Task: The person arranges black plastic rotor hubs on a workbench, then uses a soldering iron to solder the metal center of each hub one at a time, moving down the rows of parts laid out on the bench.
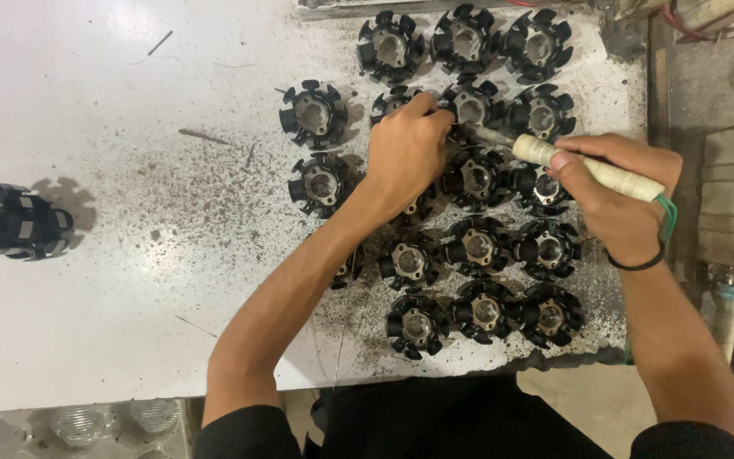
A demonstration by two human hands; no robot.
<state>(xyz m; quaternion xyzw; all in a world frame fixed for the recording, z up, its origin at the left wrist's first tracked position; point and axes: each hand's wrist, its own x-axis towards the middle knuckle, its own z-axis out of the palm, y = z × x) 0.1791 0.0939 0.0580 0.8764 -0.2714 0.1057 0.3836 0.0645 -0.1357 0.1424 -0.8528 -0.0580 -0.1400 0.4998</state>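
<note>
Several black round stator cores with metal hubs stand in rows on the white table. My left hand rests over one core in the middle row, fingers pinched at a thin wire or lead near its top. My right hand grips a soldering iron with a taped cream handle and a green cord. Its metal tip points left toward the core just beside my left fingers. A dark band circles my right wrist.
A stack of black cores lies at the table's left edge. Two lone cores sit left of the main group. Dark grit speckles the tabletop. Clear glass pieces lie below the table's front edge, and cluttered shelving stands at the right.
</note>
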